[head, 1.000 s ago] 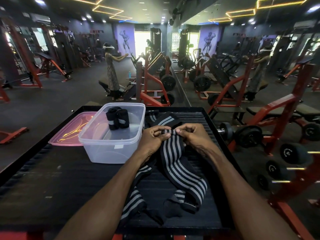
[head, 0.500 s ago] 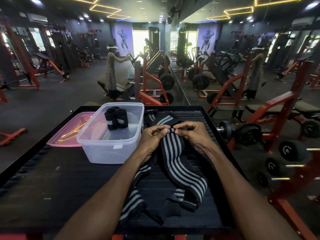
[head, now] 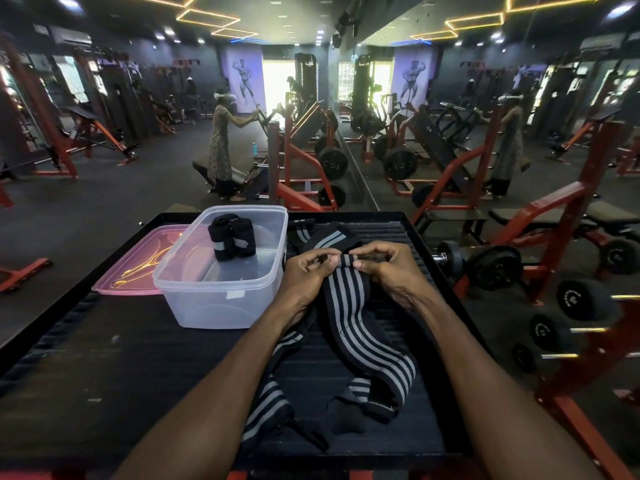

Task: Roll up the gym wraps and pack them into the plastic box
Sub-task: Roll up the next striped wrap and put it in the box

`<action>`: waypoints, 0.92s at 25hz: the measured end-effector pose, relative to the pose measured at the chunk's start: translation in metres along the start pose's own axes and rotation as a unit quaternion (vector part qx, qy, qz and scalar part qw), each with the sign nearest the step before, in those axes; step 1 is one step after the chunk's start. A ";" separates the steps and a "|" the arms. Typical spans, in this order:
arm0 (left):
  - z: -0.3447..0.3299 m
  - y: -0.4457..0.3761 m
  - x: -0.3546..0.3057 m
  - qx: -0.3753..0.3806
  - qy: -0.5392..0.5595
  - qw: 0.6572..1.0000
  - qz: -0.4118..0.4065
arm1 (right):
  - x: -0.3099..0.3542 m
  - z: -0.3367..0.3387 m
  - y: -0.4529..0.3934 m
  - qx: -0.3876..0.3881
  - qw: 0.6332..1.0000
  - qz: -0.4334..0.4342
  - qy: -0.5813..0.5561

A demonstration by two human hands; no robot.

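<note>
The wrap (head: 360, 317) is woven cloth, matt, ribbed with grey stripes — as are the rolled wraps (head: 231, 241). The box (head: 221, 292) is clear, frosted plastic; the lid (head: 135, 268) glossy pink plastic. The table (head: 104, 358) looks dark, ridged and matt — rubbery, somewhat scuffed.

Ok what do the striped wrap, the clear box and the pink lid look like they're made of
Striped wrap: woven elastic fabric, matte; it bends and folds limply, so probably stretch textile.
Clear box: translucent plastic, lightly frosted; the rolled wraps show through its wall.
Pink lid: glossy tinted plastic; it mirrors the ceiling lights.
</note>
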State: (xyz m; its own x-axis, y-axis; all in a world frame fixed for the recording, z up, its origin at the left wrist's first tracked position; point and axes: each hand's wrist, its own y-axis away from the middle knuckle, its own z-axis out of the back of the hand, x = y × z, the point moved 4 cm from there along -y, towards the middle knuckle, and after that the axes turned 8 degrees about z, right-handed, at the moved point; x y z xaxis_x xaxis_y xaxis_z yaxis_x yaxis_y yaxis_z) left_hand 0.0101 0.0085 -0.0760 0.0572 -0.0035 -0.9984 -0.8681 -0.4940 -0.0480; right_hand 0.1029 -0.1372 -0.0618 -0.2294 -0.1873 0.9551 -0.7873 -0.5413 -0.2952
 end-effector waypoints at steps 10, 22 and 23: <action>-0.002 0.000 0.006 0.008 0.035 0.998 0.048 | -0.001 -0.001 -0.002 -0.035 0.999 0.011 -0.023; -0.004 0.003 0.003 0.024 0.072 0.996 0.042 | -0.002 -0.004 0.001 0.005 0.999 -0.020 -0.040; -0.003 0.002 0.003 0.010 0.048 0.998 0.025 | -0.001 -0.006 0.001 0.008 0.999 -0.014 -0.037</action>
State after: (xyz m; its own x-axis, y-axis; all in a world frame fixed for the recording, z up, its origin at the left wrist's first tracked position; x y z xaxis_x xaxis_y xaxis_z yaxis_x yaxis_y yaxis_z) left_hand 0.0099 0.0052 -0.0788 0.0590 -0.1113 -0.9920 -0.8807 -0.4737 0.0008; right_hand 0.0988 -0.1326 -0.0632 -0.1633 -0.2315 0.9590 -0.7830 -0.5609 -0.2687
